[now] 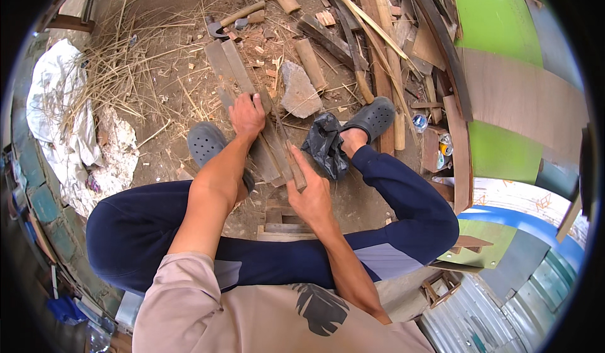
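Between my feet, several weathered wooden planks lie side by side on the dirt ground. My left hand is closed over a narrow wooden plank near the middle of this stack, its fingertips partly hidden. Lower and to the right, my right hand grips a short slim wooden piece, index finger stretched along its side and thumb across its near end. A thin dark length runs on from that piece toward my left hand; whether it is a blade or more wood, I cannot tell.
A rough stone block and a black plastic bag lie by my right shoe. Further off are a wooden-handled hammer-like tool and dry straw. Scrap timber piles up on the right; a white sack lies left.
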The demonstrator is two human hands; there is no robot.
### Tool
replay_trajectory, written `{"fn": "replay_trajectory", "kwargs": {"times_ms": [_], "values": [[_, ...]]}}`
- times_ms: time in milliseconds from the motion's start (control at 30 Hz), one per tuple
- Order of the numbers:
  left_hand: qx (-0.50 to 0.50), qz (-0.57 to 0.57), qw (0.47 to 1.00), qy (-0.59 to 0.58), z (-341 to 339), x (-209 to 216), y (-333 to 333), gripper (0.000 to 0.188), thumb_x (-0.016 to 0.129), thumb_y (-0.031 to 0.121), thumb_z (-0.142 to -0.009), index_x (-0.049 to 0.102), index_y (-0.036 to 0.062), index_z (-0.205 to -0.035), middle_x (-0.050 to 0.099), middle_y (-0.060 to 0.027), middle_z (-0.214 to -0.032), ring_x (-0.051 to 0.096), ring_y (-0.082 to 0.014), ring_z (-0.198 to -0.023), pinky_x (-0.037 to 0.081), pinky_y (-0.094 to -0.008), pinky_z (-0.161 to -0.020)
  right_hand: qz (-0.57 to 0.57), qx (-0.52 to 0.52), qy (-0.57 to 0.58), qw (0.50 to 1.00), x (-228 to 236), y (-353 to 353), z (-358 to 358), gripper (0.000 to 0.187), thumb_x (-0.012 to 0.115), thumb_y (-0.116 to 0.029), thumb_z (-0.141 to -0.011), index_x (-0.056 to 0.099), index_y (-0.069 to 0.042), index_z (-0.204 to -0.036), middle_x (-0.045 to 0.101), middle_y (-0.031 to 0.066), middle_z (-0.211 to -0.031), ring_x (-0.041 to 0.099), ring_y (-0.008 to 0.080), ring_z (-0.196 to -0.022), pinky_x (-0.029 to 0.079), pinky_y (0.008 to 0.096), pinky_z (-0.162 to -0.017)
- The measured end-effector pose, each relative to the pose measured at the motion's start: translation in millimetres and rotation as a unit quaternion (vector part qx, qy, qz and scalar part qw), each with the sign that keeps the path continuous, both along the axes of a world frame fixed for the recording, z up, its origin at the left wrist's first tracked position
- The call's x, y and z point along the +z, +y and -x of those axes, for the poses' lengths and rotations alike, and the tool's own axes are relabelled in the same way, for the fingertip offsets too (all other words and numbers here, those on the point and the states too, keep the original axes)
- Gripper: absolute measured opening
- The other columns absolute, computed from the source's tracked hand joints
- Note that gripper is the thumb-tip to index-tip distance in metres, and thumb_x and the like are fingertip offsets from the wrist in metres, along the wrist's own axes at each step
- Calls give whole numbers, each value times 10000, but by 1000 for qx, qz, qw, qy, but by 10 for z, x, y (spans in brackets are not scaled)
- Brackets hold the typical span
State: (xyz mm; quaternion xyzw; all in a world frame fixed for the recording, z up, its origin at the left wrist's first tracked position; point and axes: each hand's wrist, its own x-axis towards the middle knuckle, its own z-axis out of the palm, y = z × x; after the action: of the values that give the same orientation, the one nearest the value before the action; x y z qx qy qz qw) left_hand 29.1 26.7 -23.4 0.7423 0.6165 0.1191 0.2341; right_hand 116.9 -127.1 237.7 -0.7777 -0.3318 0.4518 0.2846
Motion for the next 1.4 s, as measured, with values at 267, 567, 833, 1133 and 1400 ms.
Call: {"fn": "replay_trajectory", "kwargs": {"times_ms": [267,567,833,1133,1400], "values": [[8,-31,999,-3,77,37,92,350,426,358,-1010,591,50,-999,613,-166,-985,570,-351,-996,389,-470,-855,16,5,9,1000,364,-457,65,640,573,13,-816,489,-88,-1442,648,280,-1194,624,418,-1116,516,389,-910],[-8,0,1000,-23,18,39,-57,319,446,334,-1009,604,57,-1020,622,-153,-970,590,-344,-958,413,-474,-815,64,-12,14,998,44,71,-48,620,603,8,-821,507,-80,-1427,645,301,-1170,643,422,-1068,529,385,-861],[-3,-2,999,-37,6,82,-81,315,451,325,-1002,615,60,-1047,626,-151,-973,590,-342,-962,407,-459,-820,-43,-37,24,998,-313,-245,-118,619,567,28,-791,540,-57,-1404,662,253,-1214,679,333,-1094,528,339,-885],[85,-10,996,-14,119,9,63,354,431,326,-1004,607,22,-1044,639,-204,-1023,590,-385,-980,415,-496,-844,-122,7,-1,993,-856,-182,-265,610,578,-7,-769,575,-90,-1373,677,241,-1170,680,355,-1059,544,360,-886],[-58,20,993,99,294,182,119,468,418,427,-1009,592,7,-1120,641,-201,-1110,597,-380,-1059,417,-512,-935,-82,17,-16,996,-797,-254,-263,601,591,-47,-777,581,-140,-1371,660,226,-1200,645,391,-1084,535,391,-912]]}}
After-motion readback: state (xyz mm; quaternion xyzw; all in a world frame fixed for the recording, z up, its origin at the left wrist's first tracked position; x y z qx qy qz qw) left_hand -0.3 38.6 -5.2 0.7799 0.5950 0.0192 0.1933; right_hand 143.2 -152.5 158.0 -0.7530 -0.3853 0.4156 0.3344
